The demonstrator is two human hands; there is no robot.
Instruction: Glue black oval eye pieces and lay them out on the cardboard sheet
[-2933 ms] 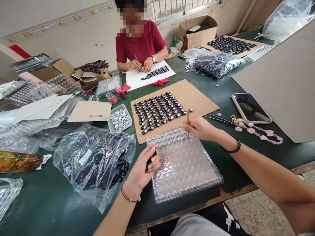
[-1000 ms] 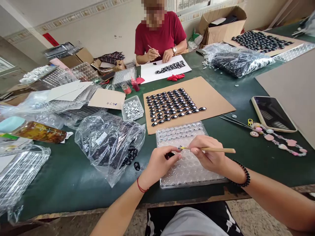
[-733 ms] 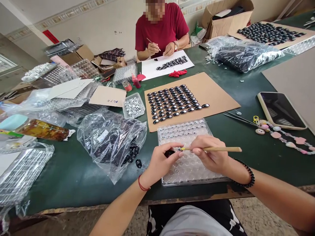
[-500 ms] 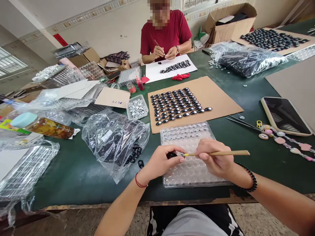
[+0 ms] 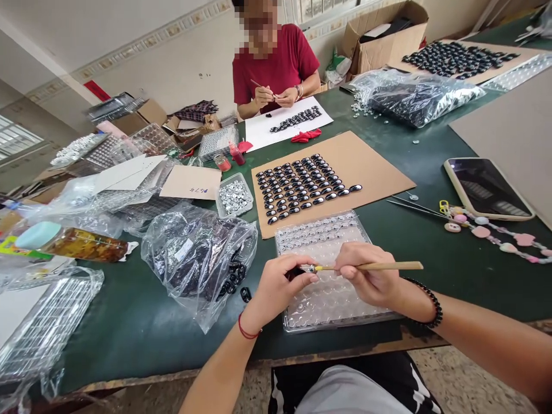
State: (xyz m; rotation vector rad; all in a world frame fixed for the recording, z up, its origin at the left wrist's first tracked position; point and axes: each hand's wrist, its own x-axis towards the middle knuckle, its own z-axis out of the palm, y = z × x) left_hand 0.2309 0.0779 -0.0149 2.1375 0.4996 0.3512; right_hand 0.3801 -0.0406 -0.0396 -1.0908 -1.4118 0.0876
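My left hand (image 5: pixel 278 287) pinches a small glossy black oval piece (image 5: pixel 295 273) between thumb and fingers; much of it is hidden by them. A shiny clear or silvery bit shows at its right end. In my right hand (image 5: pixel 366 275) is a thin wooden stick (image 5: pixel 399 265), held like a pen, its yellow tip meeting that shiny end. Both hands are above a clear plastic tray (image 5: pixel 302 316) of round hollows, whose far rows hold small shiny pieces. Left of my wrist, a loose black piece (image 5: pixel 245 294) lies beside an open clear bag (image 5: pixel 194 259) of black pieces.
Rows of black pieces cover part of a brown cardboard sheet (image 5: pixel 371 167). A tub of silvery pieces (image 5: pixel 235 195) stands left of it. Tweezers (image 5: pixel 416 208), a beaded strap (image 5: pixel 506 247) and a phone (image 5: pixel 489 187) lie right. Across the table, a person (image 5: pixel 276 69) works with a stick.
My view has shifted slightly, so the table's things sit further left in the picture. Both hands keep their grips, the yellow tip still at the black piece's end.
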